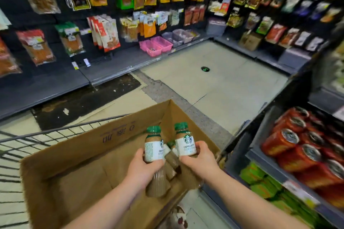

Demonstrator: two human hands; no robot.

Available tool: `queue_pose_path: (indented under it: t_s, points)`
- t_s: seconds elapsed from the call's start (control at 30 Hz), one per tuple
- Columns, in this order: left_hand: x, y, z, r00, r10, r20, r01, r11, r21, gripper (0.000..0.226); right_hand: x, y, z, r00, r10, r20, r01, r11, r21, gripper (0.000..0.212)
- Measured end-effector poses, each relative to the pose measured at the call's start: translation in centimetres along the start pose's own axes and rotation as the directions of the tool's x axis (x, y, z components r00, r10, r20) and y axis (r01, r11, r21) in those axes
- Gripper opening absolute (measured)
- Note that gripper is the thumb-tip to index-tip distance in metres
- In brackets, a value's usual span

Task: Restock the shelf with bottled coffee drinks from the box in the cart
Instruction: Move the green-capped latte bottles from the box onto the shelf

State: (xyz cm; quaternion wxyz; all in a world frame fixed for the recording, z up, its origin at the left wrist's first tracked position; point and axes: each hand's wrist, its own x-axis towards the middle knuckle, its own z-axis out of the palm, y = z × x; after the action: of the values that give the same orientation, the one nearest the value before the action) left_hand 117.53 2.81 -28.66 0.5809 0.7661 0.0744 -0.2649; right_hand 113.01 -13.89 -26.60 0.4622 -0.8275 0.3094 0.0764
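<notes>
An open cardboard box (pixel 78 156) sits in a wire cart (pixel 37 135) at the lower left. My left hand (pixel 143 169) grips a bottled coffee drink (pixel 153 145) with a green cap and white label. My right hand (pixel 200 158) holds a second coffee bottle (pixel 185 141) upright, label reading "Caffe Latte". Both bottles are raised above the box. A few more coffee bottles (pixel 171 161) lie in the box's right corner, partly hidden by my hands. The shelf (pixel 260 156) is close on the right.
The right shelf holds red cans (pixel 297 145) with green packs (pixel 260 178) on the tier below. Hanging snack bags (pixel 104 29) fill dark racks on the left and far walls. Pink baskets (pixel 156 44) sit on the low left shelf. Pale floor (pixel 214 83) lies ahead of the cart.
</notes>
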Motion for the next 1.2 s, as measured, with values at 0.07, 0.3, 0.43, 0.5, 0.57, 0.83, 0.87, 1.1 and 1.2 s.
queue_pose_path:
  t_s: [0.07,0.3,0.43,0.5,0.57,0.83,0.87,1.1,1.2]
  points:
    - [-1.2,0.8,1.3,0.998,0.03,0.05,-0.031,0.999,0.013,0.048,-2.2,0.8,-1.2,0.998,0.016,-0.058,-0.013,0.999,0.038,0.048]
    - [-4.8,2.6,8.1,0.945,0.151,0.289,-0.17,0.985,0.043,0.04,-9.0,5.1,-7.3,0.938,0.165,-0.307,-0.123,0.981,0.149,0.05]
    - [-8.1,3.2,12.4,0.878,0.181,0.442,-0.225,0.973,0.05,0.04,-13.5,8.3,-10.6,0.884,0.216,-0.414,-0.124,0.963,0.238,0.045]
    - [-10.3,3.3,15.0,0.84,0.185,0.511,-0.247,0.967,0.057,0.043,-16.2,10.3,-12.2,0.841,0.252,-0.48,-0.113,0.947,0.3,0.045]
    - [-12.0,3.1,16.9,0.81,0.191,0.554,-0.266,0.962,0.059,0.044,-18.2,11.9,-13.2,0.808,0.282,-0.517,-0.12,0.938,0.325,0.047]
    - [-25.8,0.3,27.6,0.627,0.212,0.749,-0.411,0.908,0.087,0.033,-32.6,21.9,-18.7,0.613,0.418,-0.67,-0.144,0.894,0.425,0.041]
    - [-27.8,-0.2,28.9,0.609,0.214,0.764,-0.415,0.906,0.077,0.035,-34.5,23.2,-19.4,0.589,0.429,-0.685,-0.138,0.889,0.437,0.041]
    - [-41.4,-3.6,36.8,0.49,0.182,0.853,-0.42,0.906,0.048,0.044,-47.2,31.5,-24.0,0.473,0.499,-0.726,-0.083,0.846,0.527,0.039]
    - [-46.0,-5.1,40.3,0.441,0.184,0.879,-0.425,0.905,0.024,0.048,-52.1,34.5,-26.0,0.445,0.503,-0.741,-0.057,0.842,0.537,0.038]
